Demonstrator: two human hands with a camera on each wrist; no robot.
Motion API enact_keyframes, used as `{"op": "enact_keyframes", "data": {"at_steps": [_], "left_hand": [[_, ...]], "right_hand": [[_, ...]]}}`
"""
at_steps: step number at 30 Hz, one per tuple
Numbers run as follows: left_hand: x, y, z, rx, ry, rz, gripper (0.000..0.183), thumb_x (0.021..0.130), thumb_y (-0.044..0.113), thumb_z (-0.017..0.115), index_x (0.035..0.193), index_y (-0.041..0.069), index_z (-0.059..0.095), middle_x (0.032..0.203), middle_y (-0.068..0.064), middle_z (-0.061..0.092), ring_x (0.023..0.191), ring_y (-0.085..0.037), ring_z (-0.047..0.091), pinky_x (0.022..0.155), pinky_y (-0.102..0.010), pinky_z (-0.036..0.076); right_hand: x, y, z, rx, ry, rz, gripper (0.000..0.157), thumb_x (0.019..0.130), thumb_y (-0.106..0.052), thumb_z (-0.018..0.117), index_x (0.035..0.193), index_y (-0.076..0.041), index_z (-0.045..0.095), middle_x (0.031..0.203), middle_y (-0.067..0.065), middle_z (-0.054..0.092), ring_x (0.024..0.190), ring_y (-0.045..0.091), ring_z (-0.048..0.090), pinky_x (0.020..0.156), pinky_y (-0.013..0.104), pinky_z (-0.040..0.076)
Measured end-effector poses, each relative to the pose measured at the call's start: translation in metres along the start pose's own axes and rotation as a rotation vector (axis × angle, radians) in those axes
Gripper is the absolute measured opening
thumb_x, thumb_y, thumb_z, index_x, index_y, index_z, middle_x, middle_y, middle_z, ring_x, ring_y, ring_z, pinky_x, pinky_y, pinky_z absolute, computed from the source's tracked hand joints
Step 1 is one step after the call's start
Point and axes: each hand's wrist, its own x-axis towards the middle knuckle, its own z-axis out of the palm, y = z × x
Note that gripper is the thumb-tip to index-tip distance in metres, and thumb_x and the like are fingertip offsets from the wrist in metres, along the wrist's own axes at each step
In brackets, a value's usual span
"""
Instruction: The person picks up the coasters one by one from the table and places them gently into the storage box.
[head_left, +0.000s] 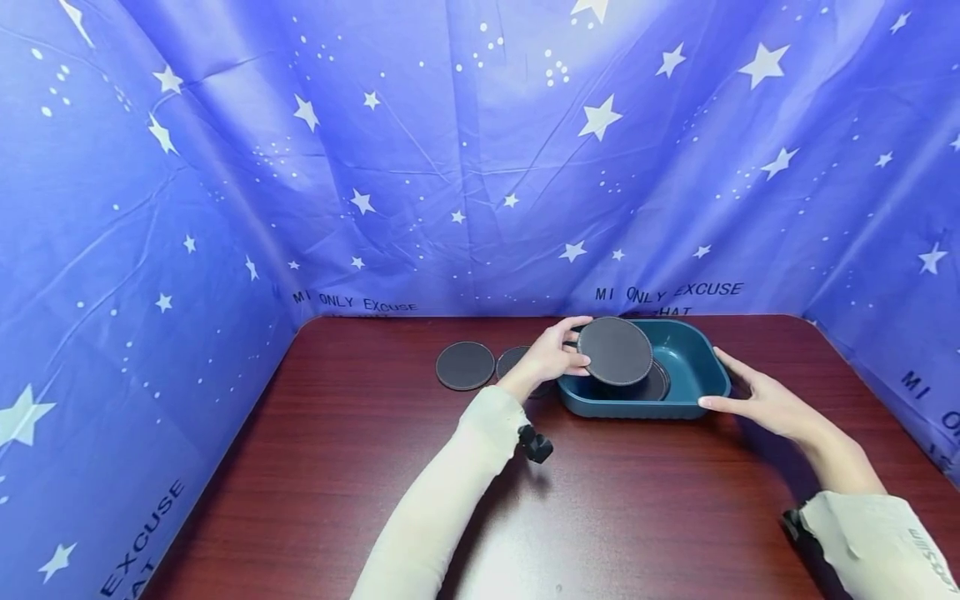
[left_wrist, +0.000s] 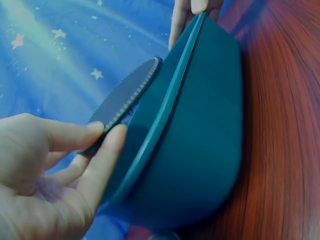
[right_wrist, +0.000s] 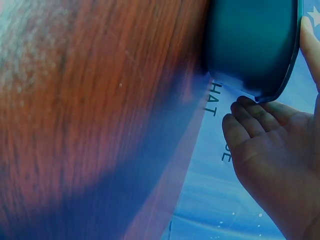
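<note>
My left hand pinches a round, dark coaster with a stitched edge, thumb on one face and fingers behind it. It is tilted over the left part of a teal plastic basin. Inside the basin, partly covered by the held one, lies another dark coaster. At the basin's right end my right hand grips the rim, thumb at the near corner and fingers round the end wall. The right wrist view shows those fingers against the basin's outside.
Left of the basin a round coaster lies flat on the reddish wooden table. Beside it another coaster is partly hidden by my left hand. A blue star-printed curtain hangs behind the table and along both sides.
</note>
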Motion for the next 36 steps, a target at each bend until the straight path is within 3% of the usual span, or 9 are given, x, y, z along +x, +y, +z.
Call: {"op": "enact_keyframes", "data": {"at_steps": [5,9,17,20,23,27,30,32,36], "left_hand": [[0.007,0.005,0.016,0.154,0.005,-0.049,0.069,0.09,-0.019,0.055,0.149,0.015,0.045,0.134,-0.021,0.051,0.084,-0.023,0.067,0.077,-0.036,0.064],[0.009,0.009,0.027,0.284,0.022,-0.071,0.064,0.093,-0.015,0.053,0.149,0.016,0.045,0.135,-0.02,0.056,0.082,-0.024,0.071,0.074,-0.035,0.064],[0.014,0.01,0.041,0.509,0.048,-0.156,0.061,0.095,-0.012,0.049,0.148,0.016,0.045,0.139,-0.017,0.057,0.077,-0.027,0.072,0.066,-0.029,0.063],[0.016,0.008,0.045,0.615,0.066,-0.197,0.058,0.096,-0.008,0.049,0.148,0.018,0.046,0.14,-0.013,0.058,0.079,-0.023,0.072,0.066,-0.026,0.062],[0.018,0.008,0.049,0.771,0.074,-0.234,0.055,0.098,0.0,0.05,0.148,0.02,0.045,0.124,-0.01,0.066,0.073,-0.015,0.061,0.065,-0.021,0.053],[0.019,0.01,0.052,0.941,0.067,-0.286,0.055,0.1,0.01,0.051,0.151,0.023,0.04,0.091,-0.007,0.068,0.06,-0.015,0.041,0.059,-0.025,0.037],[0.019,0.015,0.053,0.962,0.079,-0.302,0.055,0.1,0.014,0.052,0.152,0.025,0.038,0.089,-0.006,0.068,0.058,-0.015,0.039,0.056,-0.026,0.036],[0.018,0.018,0.052,0.946,0.095,-0.285,0.055,0.1,0.015,0.054,0.152,0.025,0.038,0.093,-0.006,0.069,0.061,-0.016,0.042,0.057,-0.026,0.037],[0.016,0.026,0.046,0.898,0.157,-0.186,0.053,0.098,0.022,0.061,0.148,0.023,0.044,0.112,-0.002,0.071,0.086,-0.014,0.063,0.073,-0.024,0.051]], "right_hand": [[0.0,-0.001,-0.001,-0.001,0.0,0.006,0.096,0.094,-0.031,0.069,0.161,-0.008,0.004,0.159,0.035,0.02,0.137,0.055,0.028,0.104,0.075,0.03],[0.001,-0.002,-0.003,-0.003,0.002,-0.003,0.096,0.094,-0.031,0.069,0.161,-0.01,0.003,0.16,0.034,0.018,0.139,0.056,0.025,0.104,0.076,0.029],[0.002,-0.003,-0.001,-0.009,0.003,-0.012,0.095,0.094,-0.031,0.069,0.161,-0.008,0.005,0.159,0.034,0.021,0.137,0.054,0.028,0.104,0.076,0.031],[0.002,-0.002,0.0,-0.001,0.007,-0.017,0.095,0.093,-0.03,0.069,0.161,-0.008,0.006,0.159,0.035,0.021,0.137,0.054,0.028,0.104,0.076,0.03],[0.001,-0.002,0.001,-0.001,0.012,-0.026,0.095,0.093,-0.029,0.069,0.161,-0.008,0.006,0.159,0.034,0.022,0.137,0.053,0.028,0.104,0.076,0.03],[0.0,-0.003,0.002,-0.004,0.015,-0.028,0.095,0.093,-0.03,0.07,0.161,-0.009,0.007,0.159,0.034,0.022,0.137,0.053,0.027,0.105,0.075,0.029],[0.0,-0.002,0.001,-0.004,0.017,-0.025,0.094,0.093,-0.03,0.069,0.161,-0.009,0.007,0.159,0.033,0.022,0.137,0.052,0.028,0.106,0.073,0.03],[-0.001,-0.002,0.001,-0.008,0.017,-0.023,0.094,0.094,-0.03,0.069,0.161,-0.01,0.007,0.159,0.033,0.022,0.137,0.052,0.029,0.111,0.063,0.034],[-0.001,0.0,0.0,-0.011,0.015,-0.021,0.094,0.094,-0.03,0.069,0.161,-0.011,0.006,0.159,0.033,0.022,0.138,0.053,0.028,0.113,0.054,0.039]]}}
